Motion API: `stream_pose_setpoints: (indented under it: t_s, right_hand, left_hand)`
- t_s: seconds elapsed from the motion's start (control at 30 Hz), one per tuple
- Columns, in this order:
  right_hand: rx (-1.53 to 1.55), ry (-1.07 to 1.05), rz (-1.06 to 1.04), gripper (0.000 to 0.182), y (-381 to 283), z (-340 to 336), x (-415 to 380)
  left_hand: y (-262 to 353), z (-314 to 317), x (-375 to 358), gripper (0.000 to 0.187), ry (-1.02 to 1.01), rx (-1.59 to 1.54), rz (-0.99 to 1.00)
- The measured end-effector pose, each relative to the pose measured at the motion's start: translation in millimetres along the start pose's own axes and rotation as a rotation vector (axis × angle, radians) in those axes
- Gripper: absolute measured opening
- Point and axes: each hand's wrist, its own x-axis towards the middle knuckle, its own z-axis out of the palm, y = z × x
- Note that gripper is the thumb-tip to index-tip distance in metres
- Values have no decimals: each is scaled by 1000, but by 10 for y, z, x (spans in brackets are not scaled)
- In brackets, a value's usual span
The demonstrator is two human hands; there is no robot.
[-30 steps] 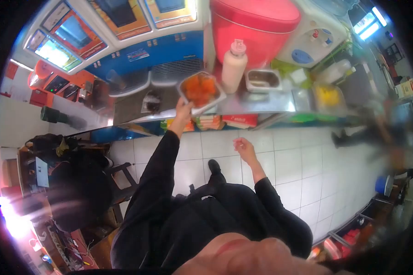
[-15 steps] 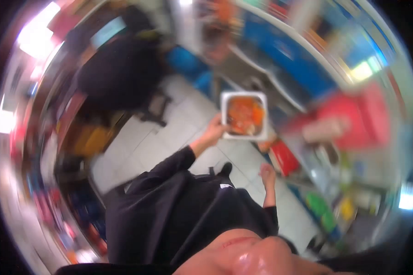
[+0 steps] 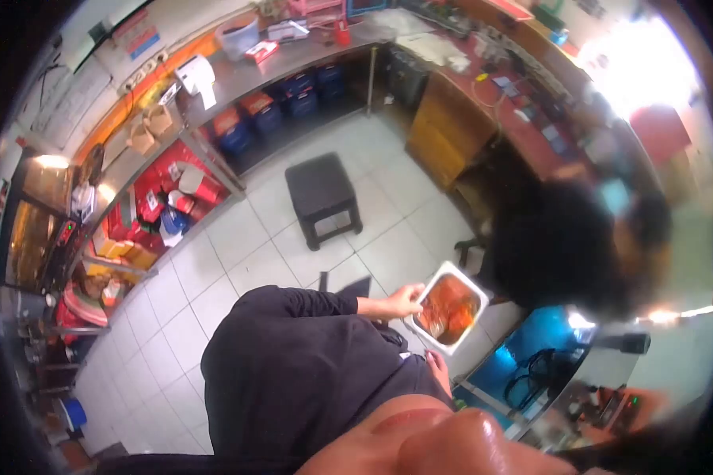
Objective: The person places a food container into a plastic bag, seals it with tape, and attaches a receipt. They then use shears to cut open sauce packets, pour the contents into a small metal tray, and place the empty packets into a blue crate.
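Observation:
My left hand (image 3: 406,302) is closed on the left rim of a white rectangular tub (image 3: 410,321). Glossy red-orange food (image 3: 449,307) in sauce fills much of it; the exact kind is blurred. The tub is held out in front of my dark clothing, above the tiled floor. Just below its near corner is my right hand (image 3: 438,370), fingers loosely extended and nothing visible in them, with part of the hand hidden by my face.
A black stool (image 3: 321,190) stands on the floor ahead. Beside the tub on the right is a person in black (image 3: 558,245), blurred. A steel counter (image 3: 293,59) and a wooden cabinet (image 3: 448,131) line the far side; at left stands a lit glass-fronted oven (image 3: 36,229).
My view has swung round to the left, so the stool and far counter now show. The tub stays in my left hand; my right hand has come closer to it.

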Motion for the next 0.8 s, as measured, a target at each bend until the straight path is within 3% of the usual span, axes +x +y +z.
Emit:
stream_pose_setpoints:
  t_s: [0.07, 0.27, 0.37, 0.43, 0.53, 0.6, 0.67, 0.7, 0.73, 0.8]
  right_hand:
    - [-50, -220, -91, 41, -634, 203, 203]
    - [-34, -375, -54, 38, -1270, 229, 1326]
    - [-173, -313, -41, 38, -1383, -22, 2307]
    - [-188, -273, 24, 39, -1764, -283, 2887]
    - [-356, -195, -142, 35, -2313, -575, 3946]
    - [-511, -114, -323, 27, -2898, -613, 4586]
    - [-728, -32, -542, 17, -3561, -450, 5316]
    - [-679, -140, -486, 25, -3953, -337, 5675]
    - [-858, -40, -570, 25, -4350, -105, 6003]
    - [-746, -131, -668, 34, -5388, 467, 6275]
  left_hand:
    - [350, -324, 56, 28, 208, -36, 86]
    - [634, -1338, 835, 24, 532, -211, 82]
    - [928, -1978, 1228, 26, 670, -213, 128]
    - [1077, -2346, 1491, 36, 732, -301, 178]
    - [1524, -2739, 1764, 40, 845, -401, 164]
    - [1501, -3132, 2001, 41, 972, -450, 245]
    - [1854, -3328, 2077, 42, 1017, -469, 285]
    - [2039, -3406, 2136, 42, 1032, -499, 330]
    - [2183, -3515, 2214, 43, 1066, -523, 348]
    - [2345, -3858, 2379, 39, 1141, -544, 398]
